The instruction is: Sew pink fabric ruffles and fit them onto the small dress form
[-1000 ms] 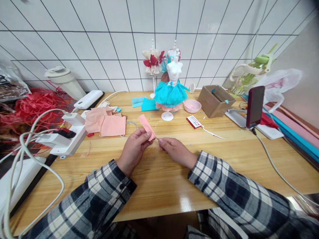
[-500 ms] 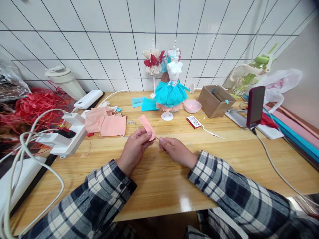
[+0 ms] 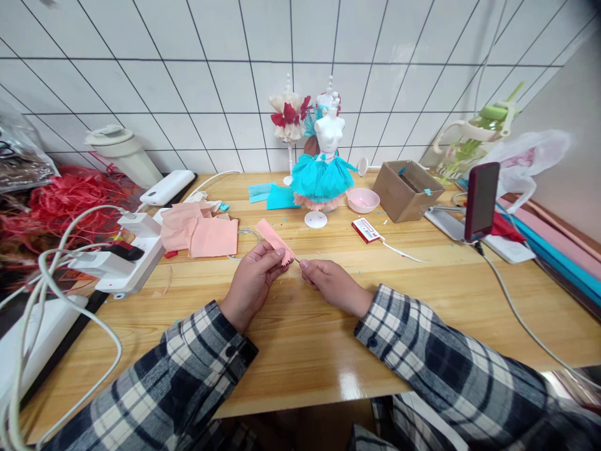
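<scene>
My left hand [image 3: 256, 274] pinches a narrow pink crepe-paper strip [image 3: 271, 236] between thumb and fingers. The strip slants up to the left, and its near end has a jagged, toothed edge. Between my hands runs a thin dark stick-like thing [image 3: 297, 260], with its tip at that toothed edge. My right hand [image 3: 331, 282] is closed around its other end; most of it is hidden by the fingers. Ahead stands a small white dress form [image 3: 328, 130] wearing a turquoise paper skirt [image 3: 323, 177] with a pink layer beneath.
Pink paper sheets [image 3: 213, 237] lie left, beside a power strip [image 3: 141, 266] with several cables. Behind are turquoise paper pieces [image 3: 280, 196], a pink bowl [image 3: 363, 199] and a cardboard box [image 3: 406, 191]. A red-and-white packet [image 3: 365, 230] lies before them. A phone [image 3: 482, 200] stands right.
The pink strip's far end has tipped slightly left and down. Both hands stay almost in place with the same grip.
</scene>
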### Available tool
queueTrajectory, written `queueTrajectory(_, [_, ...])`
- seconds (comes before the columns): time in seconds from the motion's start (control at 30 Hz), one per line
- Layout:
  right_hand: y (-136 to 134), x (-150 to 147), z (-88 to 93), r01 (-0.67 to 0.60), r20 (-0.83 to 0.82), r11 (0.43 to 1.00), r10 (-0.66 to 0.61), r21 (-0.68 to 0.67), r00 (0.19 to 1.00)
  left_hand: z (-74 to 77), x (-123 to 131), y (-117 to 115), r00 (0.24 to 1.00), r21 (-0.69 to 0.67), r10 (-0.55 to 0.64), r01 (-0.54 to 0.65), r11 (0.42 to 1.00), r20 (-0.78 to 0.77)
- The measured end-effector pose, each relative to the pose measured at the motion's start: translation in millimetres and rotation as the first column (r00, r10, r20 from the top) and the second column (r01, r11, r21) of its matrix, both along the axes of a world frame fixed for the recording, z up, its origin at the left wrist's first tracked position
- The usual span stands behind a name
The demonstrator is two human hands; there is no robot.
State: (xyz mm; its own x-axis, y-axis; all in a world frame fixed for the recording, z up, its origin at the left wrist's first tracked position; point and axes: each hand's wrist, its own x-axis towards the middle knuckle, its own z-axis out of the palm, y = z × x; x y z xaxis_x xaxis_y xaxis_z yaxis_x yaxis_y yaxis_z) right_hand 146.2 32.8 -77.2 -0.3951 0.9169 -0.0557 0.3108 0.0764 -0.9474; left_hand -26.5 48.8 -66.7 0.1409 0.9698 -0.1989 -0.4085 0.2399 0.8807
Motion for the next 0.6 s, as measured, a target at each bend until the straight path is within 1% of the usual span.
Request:
queueTrajectory(0.2, [-2,-1,6.0,0.045,-0.006,0.998,-0.045,-0.034,0.999,0.3,0,0,1.000,0.006,-0.019,0.019,1.000,-0.001])
queueTrajectory(0.33, [-3,-1,9.1,0.046,-0.019,0.997,-0.047,-0.067,0.999,0.9,0,0,0.999,0.017,-0.051,0.051,0.999,-0.015])
queueTrajectory(0.6, [-4,-2,12.1,0.047,-0.048,0.993,-0.053,-0.111,0.997,1.7,0,-1,0.998,0.008,-0.056,0.056,0.998,-0.021])
